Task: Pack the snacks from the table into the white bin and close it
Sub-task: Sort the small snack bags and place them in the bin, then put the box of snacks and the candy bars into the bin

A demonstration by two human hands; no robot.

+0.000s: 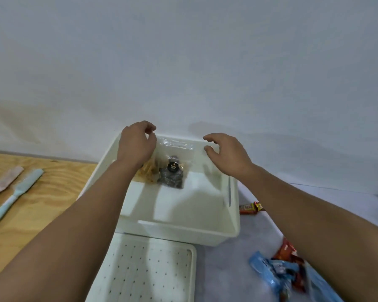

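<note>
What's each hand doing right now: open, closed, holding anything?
Left hand: fingers curled over the far rim of the white bin, by the clear snack bag; grip cannot be told.
Right hand: open, empty.

A plain white wall rises behind a plywood tabletop.
</note>
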